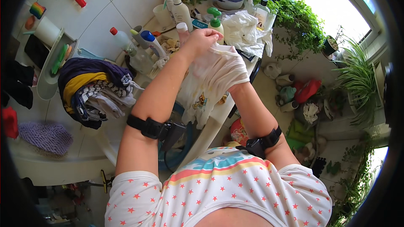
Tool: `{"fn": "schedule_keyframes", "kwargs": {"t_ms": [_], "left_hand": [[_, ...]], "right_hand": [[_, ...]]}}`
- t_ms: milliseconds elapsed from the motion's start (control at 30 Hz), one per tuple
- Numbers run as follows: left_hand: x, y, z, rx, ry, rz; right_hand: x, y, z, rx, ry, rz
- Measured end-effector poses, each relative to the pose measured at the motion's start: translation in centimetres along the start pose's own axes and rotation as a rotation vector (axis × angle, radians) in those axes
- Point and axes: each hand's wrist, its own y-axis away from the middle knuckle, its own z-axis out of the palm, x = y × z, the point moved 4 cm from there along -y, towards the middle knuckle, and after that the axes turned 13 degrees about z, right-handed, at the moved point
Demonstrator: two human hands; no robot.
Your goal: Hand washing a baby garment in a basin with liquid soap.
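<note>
Starred shirt [219, 193] filling the bottom edge, black bands on both forearms. Left hand [201, 38] is pinching the cuff of a white glove [219, 70], fingers closed on its edge. Right hand [227, 73] is sitting inside the glove, fingers hidden, spread or not cannot tell. Both are hovering over the counter [219, 117]. Behind: green pump bottle [215, 19], white bottle [182, 11], red-capped bottle [120, 38], crumpled white bag [244, 31]. Clothes pile [94, 90] lying left.
</note>
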Motion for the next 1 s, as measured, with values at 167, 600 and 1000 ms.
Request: {"fn": "schedule_keyframes", "kwargs": {"t_ms": [167, 600, 1000], "left_hand": [[-0.3, -0.2, 0.3, 0.003, -0.002, 0.030], [-0.9, 0.1, 0.5, -0.063, -0.146, 0.033], [-1.1, -0.3, -0.2, -0.025, 0.010, -0.030]], "right_hand": [[-0.2, 0.1, -0.1, 0.060, 0.005, -0.007], [-0.8, -0.3, -1.6, 0.043, -0.004, -0.036], [-0.3, -0.3, 0.6, 0.057, -0.041, -0.020]]}}
